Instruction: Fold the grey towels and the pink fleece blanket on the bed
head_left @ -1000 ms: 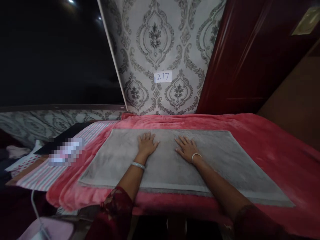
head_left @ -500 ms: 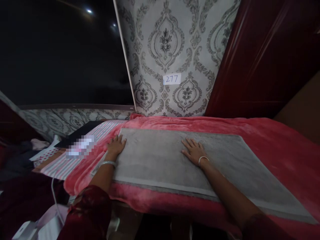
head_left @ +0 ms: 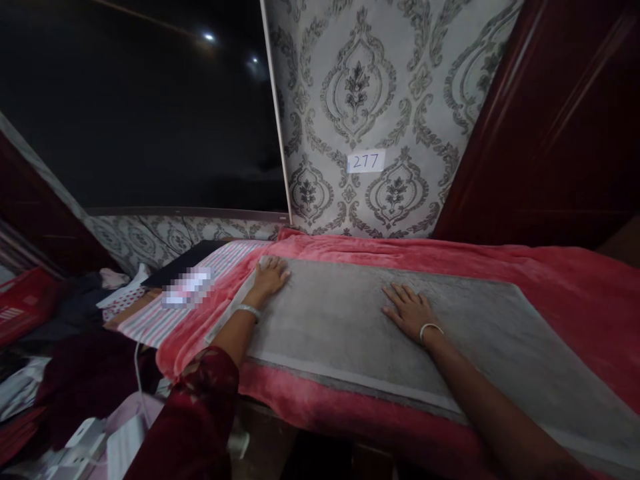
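Observation:
A long grey towel lies folded and flat across a pink-red plush blanket. My left hand rests palm down on the towel's far left corner, fingers spread. Nearer the towel's middle, my right hand lies flat with its fingers apart. Neither hand grips anything. Each wrist wears a bangle. The towel's right end runs out toward the lower right edge, partly behind my right forearm.
Left of the blanket lies a striped cloth with a blurred-out object on it. A large black screen and a wall label reading 277 are behind. A white power strip sits at lower left.
The view has swung left, so the scene sits further right. My left hand has slid away from me along the towel's left edge to its far corner. My right hand stays near the middle.

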`<state>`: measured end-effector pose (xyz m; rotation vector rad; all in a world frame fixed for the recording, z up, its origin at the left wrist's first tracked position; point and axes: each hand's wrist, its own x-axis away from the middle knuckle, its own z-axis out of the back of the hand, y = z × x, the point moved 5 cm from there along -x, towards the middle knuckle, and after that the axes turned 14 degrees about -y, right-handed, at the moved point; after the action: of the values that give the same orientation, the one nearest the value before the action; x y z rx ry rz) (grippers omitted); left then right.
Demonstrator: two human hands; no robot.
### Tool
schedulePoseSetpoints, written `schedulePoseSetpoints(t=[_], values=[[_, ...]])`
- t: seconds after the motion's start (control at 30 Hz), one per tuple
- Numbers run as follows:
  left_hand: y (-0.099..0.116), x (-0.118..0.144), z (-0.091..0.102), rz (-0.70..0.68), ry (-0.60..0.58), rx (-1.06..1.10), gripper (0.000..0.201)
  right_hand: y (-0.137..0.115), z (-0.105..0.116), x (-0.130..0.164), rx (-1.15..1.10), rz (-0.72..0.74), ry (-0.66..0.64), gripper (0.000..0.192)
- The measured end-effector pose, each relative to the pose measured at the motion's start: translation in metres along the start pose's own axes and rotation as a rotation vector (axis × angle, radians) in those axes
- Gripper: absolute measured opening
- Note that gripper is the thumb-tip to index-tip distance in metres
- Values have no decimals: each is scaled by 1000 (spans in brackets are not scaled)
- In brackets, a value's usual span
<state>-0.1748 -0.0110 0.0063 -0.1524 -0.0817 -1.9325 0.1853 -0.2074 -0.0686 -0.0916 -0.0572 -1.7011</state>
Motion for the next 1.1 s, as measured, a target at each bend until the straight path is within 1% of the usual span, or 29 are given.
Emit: schedulePoseSetpoints(t=[0.07,0.17,0.23,0.33,0.4,0.5,0.6,0.67,0.77,0.87,0.93,1.0,1.1], values=[[1,-14,-1,-16,-33,14,58,-1,2,1,10,-10,-22,63],[-10,-29,-7,28,-67,43,61,-2,3,1,14,-13,-37,63],[-17,-35,-13,50,-75,58,63,-2,3,2,17,-12,-32,63],[-21,-36,-19,51,-46,62,64,-1,3,2,23,-15,-21,63],[-19,-32,-18,57,3,59,63,0,4,2,19,-14,-19,63],[-20,-22,-11,117,93,59,59,-1,4,3,17,-23,-34,63],[-31,-9,-2,193,121,67,53,-1,5,3,23,-28,-40,62],[-40,4,2,218,121,67,49,-1,5,4,22,-29,-36,62],[-54,31,6,250,157,66,46,0,2,3,10,-31,-32,63],[-63,59,1,281,181,105,45,1,0,1,-6,-18,-17,64],[-69,72,-6,300,163,165,44,1,0,0,-16,-11,-5,64],[-78,80,-13,331,126,246,43,1,0,0,-22,-8,-2,64],[-96,85,-20,376,64,380,37,1,0,0,-23,-6,0,64]])
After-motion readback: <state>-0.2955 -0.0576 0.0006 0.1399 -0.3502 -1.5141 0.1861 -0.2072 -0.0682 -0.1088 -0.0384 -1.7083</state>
